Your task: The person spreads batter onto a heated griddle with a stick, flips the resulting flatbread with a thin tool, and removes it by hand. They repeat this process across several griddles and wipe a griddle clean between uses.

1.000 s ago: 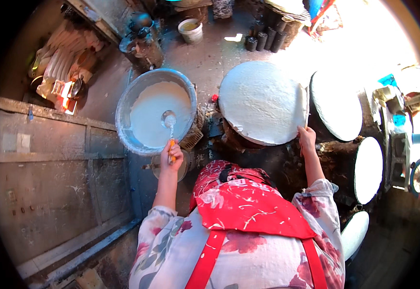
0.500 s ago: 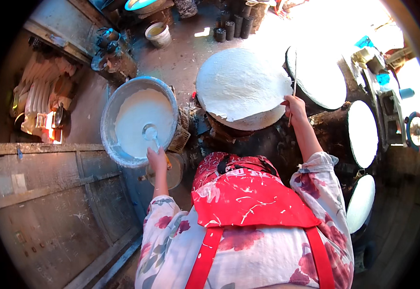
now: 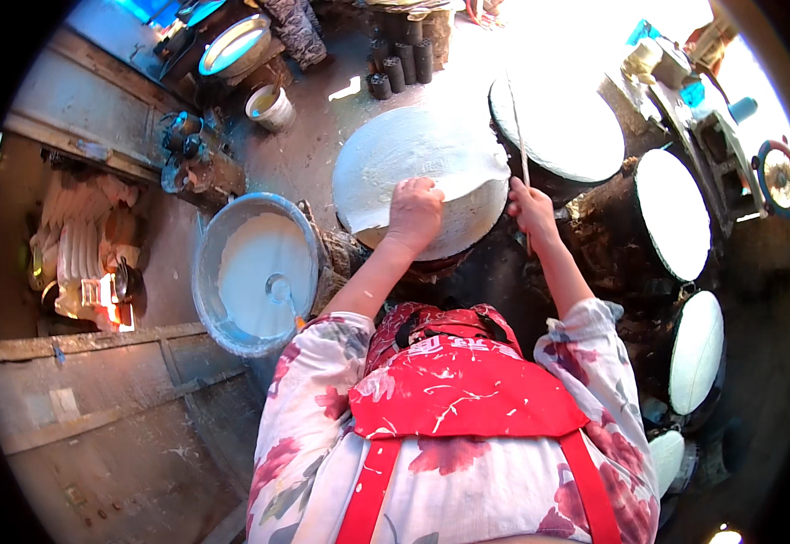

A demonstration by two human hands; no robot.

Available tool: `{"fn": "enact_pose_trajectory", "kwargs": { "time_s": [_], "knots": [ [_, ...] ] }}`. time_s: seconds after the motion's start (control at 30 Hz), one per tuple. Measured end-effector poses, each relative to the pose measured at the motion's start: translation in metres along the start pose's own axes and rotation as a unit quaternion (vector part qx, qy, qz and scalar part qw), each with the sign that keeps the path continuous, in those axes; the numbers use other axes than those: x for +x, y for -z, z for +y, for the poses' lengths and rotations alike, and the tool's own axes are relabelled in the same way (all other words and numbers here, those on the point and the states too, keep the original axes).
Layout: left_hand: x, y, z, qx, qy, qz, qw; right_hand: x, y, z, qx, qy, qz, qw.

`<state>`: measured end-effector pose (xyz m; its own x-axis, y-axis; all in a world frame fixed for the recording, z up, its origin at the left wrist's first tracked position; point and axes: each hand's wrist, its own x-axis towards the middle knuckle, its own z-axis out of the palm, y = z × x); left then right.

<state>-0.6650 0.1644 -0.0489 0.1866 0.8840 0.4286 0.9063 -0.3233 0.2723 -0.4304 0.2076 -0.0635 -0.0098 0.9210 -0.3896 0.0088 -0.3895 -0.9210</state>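
A thin white batter sheet (image 3: 395, 154) lies over a round griddle (image 3: 463, 218), whose bare near side shows. My left hand (image 3: 417, 213) is closed at the sheet's near edge, its fingertips partly hidden. Along the griddle's right side, my right hand (image 3: 531, 210) grips a long thin stick (image 3: 520, 136), close to the sheet's raised right corner. To the left, a ladle (image 3: 278, 289) rests in white batter (image 3: 263, 263) inside a large round basin (image 3: 203, 254), its handle leaning on the near rim, out of my hands.
Several more round griddles with white tops, such as one at the far right (image 3: 558, 127) and one at the right (image 3: 673, 215), curve around me. Dark cylinders (image 3: 402, 68) and a white bucket (image 3: 271, 109) stand on the floor beyond. Wooden boards (image 3: 123, 408) flank me at left.
My left hand has let go of the ladle, leaving it in the basin, and moved right to the sheet's near edge. That edge has drawn back, baring more griddle. My right hand keeps the stick.
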Motion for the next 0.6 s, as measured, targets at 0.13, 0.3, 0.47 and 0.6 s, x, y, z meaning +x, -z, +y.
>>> {"fn": "enact_pose_trajectory", "kwargs": {
  "time_s": [0.13, 0.3, 0.47, 0.6],
  "knots": [
    [0.021, 0.024, -0.004, -0.02, 0.008, 0.014, 1.0, -0.049, 0.08, 0.042, -0.132, 0.014, 0.083, 0.988],
    [0.033, 0.05, -0.014, -0.012, 0.06, 0.028, 0.998, -0.116, 0.133, 0.047, -0.417, 0.032, 0.055, 0.907],
    [0.029, 0.054, -0.015, -0.011, 0.056, 0.043, 0.997, -0.112, 0.11, -0.016, -0.519, 0.049, -0.017, 0.853],
    [0.025, 0.051, -0.013, -0.014, 0.039, 0.065, 0.997, -0.06, 0.084, -0.062, -0.596, 0.064, -0.05, 0.799]
  ]
}}
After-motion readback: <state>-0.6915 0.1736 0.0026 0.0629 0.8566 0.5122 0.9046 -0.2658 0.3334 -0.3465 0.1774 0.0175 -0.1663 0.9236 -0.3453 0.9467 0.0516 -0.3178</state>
